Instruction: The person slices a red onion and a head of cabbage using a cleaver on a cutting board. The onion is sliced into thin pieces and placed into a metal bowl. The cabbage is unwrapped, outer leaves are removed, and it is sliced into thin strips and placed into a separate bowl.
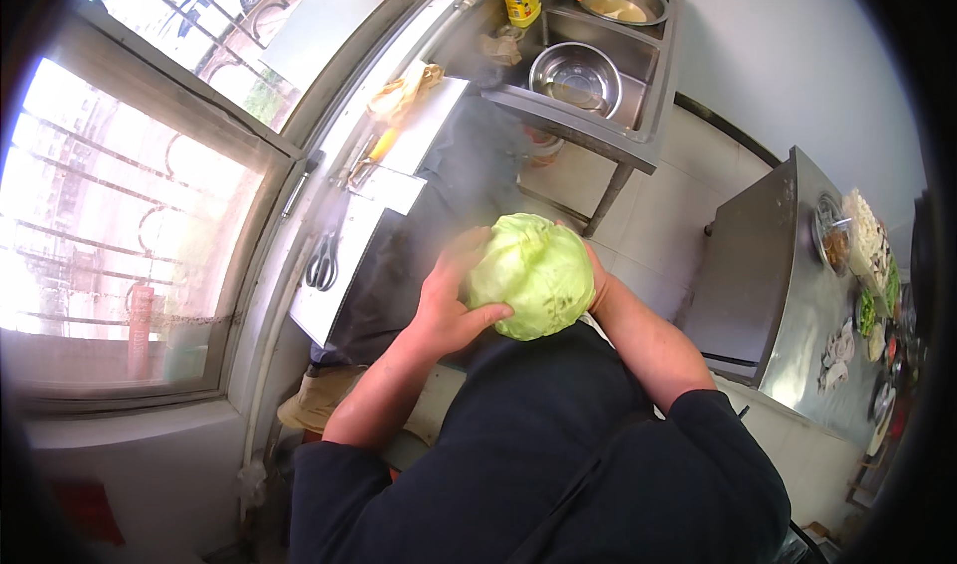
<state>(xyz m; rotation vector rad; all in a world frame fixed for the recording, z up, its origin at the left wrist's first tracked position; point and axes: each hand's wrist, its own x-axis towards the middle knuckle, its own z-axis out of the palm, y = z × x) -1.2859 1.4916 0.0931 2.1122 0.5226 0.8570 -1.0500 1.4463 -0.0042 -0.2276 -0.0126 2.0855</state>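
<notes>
A round pale-green cabbage (531,276) is held up in front of my body, between both palms. My left hand (452,295) presses against its left side, with the thumb lying over the front of the leaves. On the opposite side, my right hand (596,272) supports the cabbage, and most of its fingers are hidden behind it. A few dark specks mark the lower right of the outer leaf. Beneath and beyond the cabbage, dark cloth (463,160) hangs beside the white sill.
Black-handled scissors (322,263) lie on the white ledge (310,310) at left. Ahead is a steel sink (643,119) holding a metal bowl (576,78), with a yellow bottle (523,0) behind. A steel table (804,340) at right carries a tray of chopped white food (863,228).
</notes>
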